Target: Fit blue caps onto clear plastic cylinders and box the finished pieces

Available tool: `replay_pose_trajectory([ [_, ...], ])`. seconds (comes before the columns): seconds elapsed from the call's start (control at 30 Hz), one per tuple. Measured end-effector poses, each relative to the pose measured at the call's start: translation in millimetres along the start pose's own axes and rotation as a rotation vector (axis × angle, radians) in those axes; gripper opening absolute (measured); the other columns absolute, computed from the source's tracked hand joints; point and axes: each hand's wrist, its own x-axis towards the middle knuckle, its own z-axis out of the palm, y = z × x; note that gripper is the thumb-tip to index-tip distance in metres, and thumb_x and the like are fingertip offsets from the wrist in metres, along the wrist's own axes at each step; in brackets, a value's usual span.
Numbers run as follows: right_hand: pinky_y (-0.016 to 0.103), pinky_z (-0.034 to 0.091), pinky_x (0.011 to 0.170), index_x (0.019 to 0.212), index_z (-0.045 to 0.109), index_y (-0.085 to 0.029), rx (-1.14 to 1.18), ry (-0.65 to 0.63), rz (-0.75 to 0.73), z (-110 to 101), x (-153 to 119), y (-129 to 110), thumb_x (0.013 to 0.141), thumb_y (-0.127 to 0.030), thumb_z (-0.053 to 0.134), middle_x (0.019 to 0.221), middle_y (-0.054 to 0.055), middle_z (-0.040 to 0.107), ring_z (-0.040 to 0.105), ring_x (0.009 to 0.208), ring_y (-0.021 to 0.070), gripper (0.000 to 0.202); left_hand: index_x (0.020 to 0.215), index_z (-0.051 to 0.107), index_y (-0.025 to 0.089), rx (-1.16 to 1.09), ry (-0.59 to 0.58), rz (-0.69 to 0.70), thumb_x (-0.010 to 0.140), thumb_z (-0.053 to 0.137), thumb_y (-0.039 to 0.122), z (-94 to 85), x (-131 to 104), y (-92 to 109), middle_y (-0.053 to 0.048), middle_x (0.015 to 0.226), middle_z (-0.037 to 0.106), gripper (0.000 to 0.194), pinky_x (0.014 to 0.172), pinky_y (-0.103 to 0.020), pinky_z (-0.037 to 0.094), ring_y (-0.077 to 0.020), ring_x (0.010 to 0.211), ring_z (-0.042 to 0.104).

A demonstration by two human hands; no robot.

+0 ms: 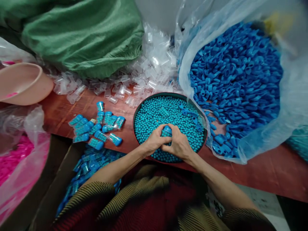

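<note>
Over a round tray (135, 120) of small teal beads (149, 110), my left hand (155, 139) and my right hand (179, 142) meet around one small blue-capped tube (167, 129). Fingers of both hands are closed about it, and they hide most of its body. Among the beads lie a clear tube (164, 112) and several loose blue plastic caps (194, 120). Left of the tray, several bead-filled tubes with blue caps (100, 135) rest in a loose group on the red table (127, 141).
Clear empty tubes (154, 70) are heaped behind the tray, beside a green cloth bundle (84, 35). At right a plastic bag (185, 69) holds blue caps (235, 73). A peach basin (36, 83) and pink pieces (15, 154) are at left; filled tubes (84, 170) lie below the table edge.
</note>
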Motion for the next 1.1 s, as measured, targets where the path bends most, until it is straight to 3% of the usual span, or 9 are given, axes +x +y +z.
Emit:
replay_pose_trajectory([
  [0.13, 0.044, 0.052, 0.068, 0.129, 0.039, -0.011, 0.024, 0.117, 0.041, 14.2, -5.0, -4.5, 0.066, -0.048, 0.066, 0.101, 0.017, 0.056, 0.059, 0.089, 0.0326, 0.077, 0.101, 0.058, 0.015, 0.051, 0.067, 0.013, 0.059, 0.069, 0.016, 4.8, -0.7, 1.0, 0.0, 0.088, 0.06, 0.043, 0.075, -0.022, 0.042, -0.0125, 0.081, 0.054],
  [0.2, 0.043, 0.052, 0.069, 0.13, 0.04, -0.013, 0.072, 0.106, 0.076, 11.6, -4.7, -4.2, 0.067, -0.047, 0.066, 0.104, 0.017, 0.056, 0.059, 0.091, 0.0316, 0.076, 0.102, 0.057, 0.015, 0.057, 0.061, 0.017, 0.06, 0.069, 0.018, 2.4, 0.5, 0.2, 0.0, 0.089, 0.06, 0.045, 0.075, -0.022, 0.043, -0.0125, 0.081, 0.054],
  [0.27, 0.041, 0.051, 0.069, 0.129, 0.042, -0.015, 0.172, -0.016, 0.087, 1.2, -1.3, 0.4, 0.07, -0.045, 0.066, 0.1, 0.013, 0.058, 0.061, 0.087, 0.0284, 0.071, 0.107, 0.055, 0.015, 0.103, 0.033, -0.001, 0.061, 0.069, 0.021, -3.5, 3.0, -1.3, 0.0, 0.089, 0.059, 0.048, 0.073, -0.023, 0.044, -0.0121, 0.079, 0.054],
  [0.4, 0.032, 0.049, 0.058, 0.121, 0.054, -0.021, 0.507, -0.346, 0.128, -23.2, 10.0, 18.6, 0.085, -0.037, 0.052, 0.066, 0.0, 0.06, 0.06, 0.059, 0.0175, 0.039, 0.117, 0.049, 0.016, 0.314, -0.108, -0.057, 0.063, 0.069, 0.022, -18.5, 8.9, -3.6, 0.002, 0.08, 0.056, 0.058, 0.061, -0.023, 0.043, -0.0108, 0.065, 0.051],
  [0.53, 0.027, 0.048, 0.05, 0.111, 0.059, -0.022, 0.735, -0.358, 0.261, -26.2, 17.1, 28.9, 0.081, -0.03, 0.057, 0.061, -0.004, 0.061, 0.059, 0.05, 0.0131, 0.03, 0.124, 0.046, 0.017, 0.416, -0.147, 0.038, 0.06, 0.072, 0.02, -24.9, 10.8, -5.3, -0.004, 0.101, 0.059, 0.068, 0.077, -0.029, 0.045, -0.0193, 0.091, 0.057],
  [0.67, 0.022, 0.046, 0.042, 0.095, 0.059, -0.017, 0.886, -0.464, 0.411, -23.3, 18.9, 26.5, 0.074, -0.03, 0.063, 0.054, -0.004, 0.062, 0.058, 0.044, 0.0119, 0.024, 0.131, 0.04, 0.019, 0.43, -0.161, 0.03, 0.064, 0.069, 0.022, -23.7, 8.4, -6.8, -0.008, 0.117, 0.055, 0.073, 0.084, -0.033, 0.044, -0.0253, 0.106, 0.054],
  [0.77, 0.021, 0.047, 0.041, 0.093, 0.057, -0.016, 0.979, -0.444, 0.463, -24.1, 17.7, 25.3, 0.072, -0.034, 0.065, 0.054, -0.004, 0.062, 0.06, 0.043, 0.0115, 0.029, 0.133, 0.039, 0.02, 0.435, -0.149, 0.081, 0.067, 0.067, 0.023, -23.4, 7.4, -6.3, -0.008, 0.118, 0.054, 0.072, 0.085, -0.034, 0.044, -0.0249, 0.107, 0.054],
  [0.93, 0.023, 0.049, 0.041, 0.111, 0.051, -0.018, 1.045, -0.374, 0.472, -22.0, 15.7, 29.9, 0.072, -0.042, 0.066, 0.056, -0.006, 0.061, 0.064, 0.046, 0.0153, 0.048, 0.137, 0.036, 0.019, 0.501, -0.202, 0.099, 0.07, 0.066, 0.024, -25.5, 10.8, -5.9, -0.007, 0.109, 0.057, 0.073, 0.083, -0.033, 0.045, -0.0231, 0.1, 0.056],
  [1.1, 0.021, 0.048, 0.041, 0.11, 0.051, -0.019, 1.032, -0.346, 0.463, -18.8, 16.9, 30.9, 0.073, -0.044, 0.065, 0.057, -0.007, 0.059, 0.064, 0.046, 0.014, 0.047, 0.135, 0.038, 0.02, 0.489, -0.179, 0.121, 0.068, 0.067, 0.023, -24.2, 12.6, -5.4, -0.007, 0.117, 0.055, 0.073, 0.085, -0.033, 0.044, -0.0223, 0.1, 0.055],
])
